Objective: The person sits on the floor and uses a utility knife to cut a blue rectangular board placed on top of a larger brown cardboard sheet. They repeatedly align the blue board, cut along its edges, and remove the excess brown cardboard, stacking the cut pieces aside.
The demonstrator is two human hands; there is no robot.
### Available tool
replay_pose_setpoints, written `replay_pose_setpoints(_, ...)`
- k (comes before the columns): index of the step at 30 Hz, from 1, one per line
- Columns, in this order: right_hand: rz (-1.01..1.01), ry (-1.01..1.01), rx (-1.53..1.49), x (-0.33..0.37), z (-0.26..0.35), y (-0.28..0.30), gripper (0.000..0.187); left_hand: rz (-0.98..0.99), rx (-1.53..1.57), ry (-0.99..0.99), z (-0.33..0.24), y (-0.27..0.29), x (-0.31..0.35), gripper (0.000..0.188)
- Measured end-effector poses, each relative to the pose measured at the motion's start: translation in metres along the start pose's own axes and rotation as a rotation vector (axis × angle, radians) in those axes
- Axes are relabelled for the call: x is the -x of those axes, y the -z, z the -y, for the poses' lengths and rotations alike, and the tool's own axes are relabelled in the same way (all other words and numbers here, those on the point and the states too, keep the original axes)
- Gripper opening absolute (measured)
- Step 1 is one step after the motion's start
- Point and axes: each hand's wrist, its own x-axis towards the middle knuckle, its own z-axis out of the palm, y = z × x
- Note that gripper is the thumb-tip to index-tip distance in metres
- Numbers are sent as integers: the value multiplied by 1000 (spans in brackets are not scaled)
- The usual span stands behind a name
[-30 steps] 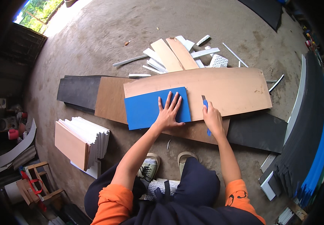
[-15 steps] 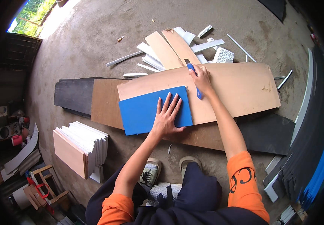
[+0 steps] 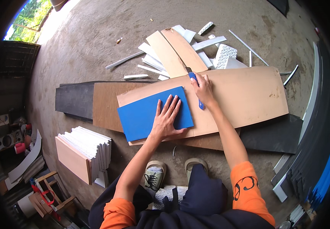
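My left hand (image 3: 165,123) lies flat with spread fingers on a blue rectangular sheet (image 3: 140,118). The blue sheet rests over the left part of a larger tan sheet (image 3: 245,93). In my right hand (image 3: 204,91) is a blue-handled utility knife (image 3: 192,76), gripped just right of the blue sheet. Its dark blade points away from me, at the tan sheet's far edge; whether it touches the sheet I cannot tell. Beneath lie a brown board (image 3: 106,103) and black sheets (image 3: 73,97).
White offcuts (image 3: 210,45) and two tan strips (image 3: 169,49) lie beyond the sheets. Near my left side stands a stack of white panels (image 3: 86,141) with a tan face. Dark and blue sheets (image 3: 325,171) line the right side. A wooden frame (image 3: 52,192) sits at lower left.
The tan sheet has shifted slightly toward me, with a strip of it now showing below the blue sheet. The blue sheet and both hands have moved a little left in view.
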Motion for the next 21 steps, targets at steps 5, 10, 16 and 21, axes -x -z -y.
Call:
replay_pose_setpoints(5,-13,-15,-98,11,2,5,38,18,-3,-63,6,1,1,98)
replay_pose_setpoints(10,-2,-13,-136,12,-4,5,38,52,-19,-120,16,9,-7,98)
replay_pose_setpoints(16,12,-16,-139,12,-3,6,38,62,-37,-185,30,19,-28,99)
replay_pose_setpoints(21,-3,14,-116,12,-10,4,38,30,-36,-198,35,16,-38,99)
